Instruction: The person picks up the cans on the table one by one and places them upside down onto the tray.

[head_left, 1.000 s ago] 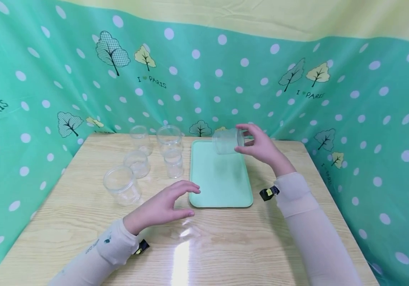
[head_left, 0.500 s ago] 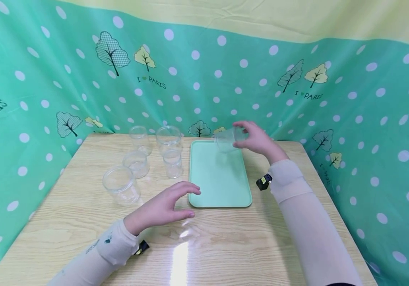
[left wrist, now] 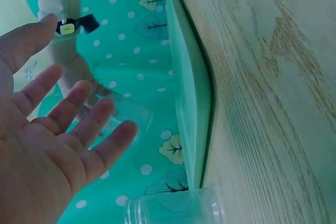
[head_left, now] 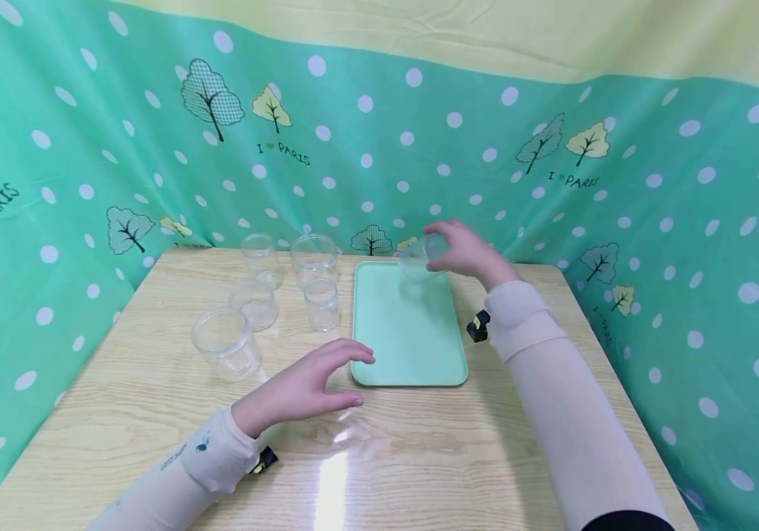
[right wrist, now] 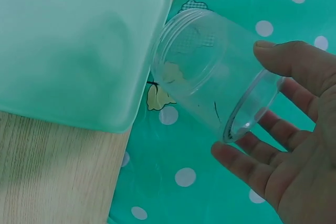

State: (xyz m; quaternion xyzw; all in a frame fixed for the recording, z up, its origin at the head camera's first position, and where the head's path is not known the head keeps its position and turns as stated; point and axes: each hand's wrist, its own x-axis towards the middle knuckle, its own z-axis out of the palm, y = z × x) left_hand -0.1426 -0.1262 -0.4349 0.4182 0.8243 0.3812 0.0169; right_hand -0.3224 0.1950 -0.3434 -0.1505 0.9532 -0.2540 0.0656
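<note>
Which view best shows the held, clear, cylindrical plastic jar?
The right wrist view: the jar is close, both ends visible. The head view shows it small, partly behind the right hand; the left wrist's, faint, partly behind the left hand.
</note>
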